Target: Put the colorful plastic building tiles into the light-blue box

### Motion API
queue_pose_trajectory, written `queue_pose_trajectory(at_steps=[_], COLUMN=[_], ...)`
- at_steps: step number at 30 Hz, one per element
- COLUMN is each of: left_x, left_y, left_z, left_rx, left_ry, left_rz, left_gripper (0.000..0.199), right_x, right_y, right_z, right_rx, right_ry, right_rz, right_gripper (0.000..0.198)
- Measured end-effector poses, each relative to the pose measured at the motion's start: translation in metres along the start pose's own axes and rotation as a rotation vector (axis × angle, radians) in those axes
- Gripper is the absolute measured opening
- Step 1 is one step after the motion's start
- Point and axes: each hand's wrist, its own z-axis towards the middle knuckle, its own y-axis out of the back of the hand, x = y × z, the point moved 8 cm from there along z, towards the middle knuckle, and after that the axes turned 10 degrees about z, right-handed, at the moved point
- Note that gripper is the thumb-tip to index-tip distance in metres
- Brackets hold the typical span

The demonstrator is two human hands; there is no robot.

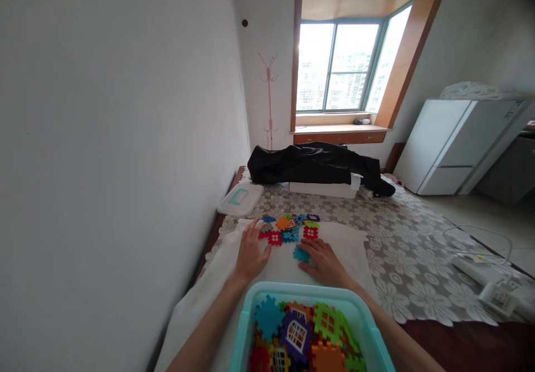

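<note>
Several toothed plastic building tiles in red, blue, orange, green and purple lie in a loose group on a white cloth [276, 266]. My left hand [251, 255] rests at the group's left side with fingers stretched out, the tips beside a grey tile [266, 227] and a red tile [275, 238]. On the right, my right hand [324, 262] has its thumb and fingers about a blue tile [300, 254], which lies slightly nearer than the group. Another red tile [310, 232] lies just beyond those fingers. Between my forearms stands a light-teal tub [307, 289] full of similar tiles.
A white lid [240, 200] with a teal handle lies by the left wall. Farther back, a black cover [313, 163] drapes over a white box [321, 189]. A power strip and cable [480, 272] lie at the right on the flowered tablecloth [412, 249].
</note>
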Motion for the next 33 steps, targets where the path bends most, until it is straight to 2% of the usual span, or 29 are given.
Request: queue_pose_trajectory(at_steps=[3,5,8,12,14,18,22,24,29,33], left_x=[0.014,0.022,0.024,0.022,0.023,0.023,0.012,0.001,-0.032,-0.043], left_y=[-0.02,-0.029,-0.03,-0.021,-0.019,-0.015,-0.007,-0.007,-0.029,-0.033], left_z=[0.014,0.018,0.018,0.016,0.017,0.02,0.01,-0.001,-0.034,-0.041], left_rx=[0.084,0.136,0.163,0.171,0.168,0.152,0.166,0.238,0.589,0.641], left_ry=[0.067,0.117,0.13,0.112,0.126,0.169,0.181,0.129,-0.124,-0.19], left_rz=[0.069,0.109,0.081,-0.002,-0.019,-0.072,-0.241,-0.308,-0.297,-0.249], left_gripper=[0.065,0.054,0.04,0.028,0.025,0.024,0.028,0.03,0.027,0.029], right_x=[0.002,0.002,-0.002,-0.028,-0.042,-0.051,-0.045,-0.045,-0.045,-0.043], right_y=[0.002,0.003,0.01,0.039,0.049,0.047,0.037,0.034,0.033,0.036], right_z=[-0.001,-0.002,-0.002,0.002,0.005,0.011,0.014,0.014,0.015,0.013], right_rx=[-0.024,-0.051,-0.118,-0.371,-0.435,-0.364,-0.249,-0.214,-0.191,-0.205], right_ry=[0.05,0.091,0.132,0.039,-0.021,-0.037,-0.033,-0.053,-0.072,-0.062], right_rz=[0.023,0.061,0.128,0.208,0.206,0.112,-0.004,-0.047,-0.091,-0.103], right_gripper=[0.03,0.026,0.027,0.028,0.03,0.03,0.035,0.039,0.034,0.037])
